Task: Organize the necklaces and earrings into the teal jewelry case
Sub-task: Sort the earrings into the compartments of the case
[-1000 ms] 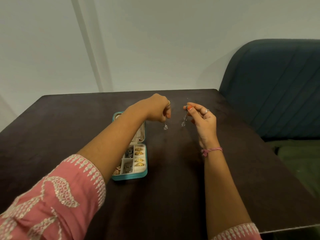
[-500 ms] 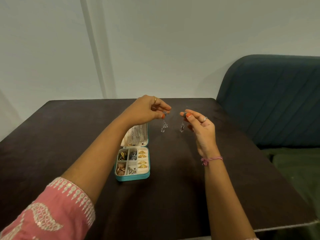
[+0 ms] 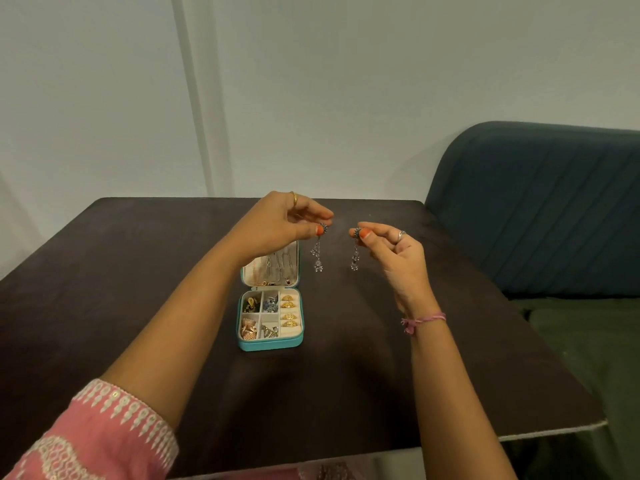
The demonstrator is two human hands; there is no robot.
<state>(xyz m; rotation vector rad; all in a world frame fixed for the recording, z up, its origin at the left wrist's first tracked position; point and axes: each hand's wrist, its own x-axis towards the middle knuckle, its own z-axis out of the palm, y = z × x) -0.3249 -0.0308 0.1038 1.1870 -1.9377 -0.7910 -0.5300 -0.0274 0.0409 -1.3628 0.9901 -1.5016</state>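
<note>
Teal leatherette wraps the small jewelry case [image 3: 270, 342], which lies open on the dark brown desk [image 3: 104, 271], a little left of the desk's middle and well back from the near edge. Its lid [image 3: 270, 268] leans back toward the far edge, with thin chain necklaces [image 3: 278, 263] hanging against the cream lining. The tray below is split into compartments: gold dome earrings [image 3: 289, 310] fill the right-hand column, dark and blue pieces sit in the two far-left cells, and a rose-gold piece [image 3: 248, 329] lies in the near-left cell. Above the desk, just beyond the case toward the far edge, both hands are raised. The left hand [image 3: 277, 223] has its grip closed in a pinch, thumb and forefinger nipping the top of a silver drop earring [image 3: 317, 251] that dangles freely; a gold ring shows on one finger. The right hand [image 3: 394, 247] makes the same fine pinch on a second silver drop earring [image 3: 355, 252], its other fingers curled, a silver ring on one of them and a pink thread band [image 3: 424, 319] round the wrist. The two earrings hang side by side, near each other but apart, over bare desk to the right of the lid. A pink embroidered sleeve [image 3: 104, 434] covers the left arm at the near-left corner. A dark teal sofa [image 3: 536, 202] stands beyond the desk's right edge, against a pale wall [image 3: 346, 81].
</note>
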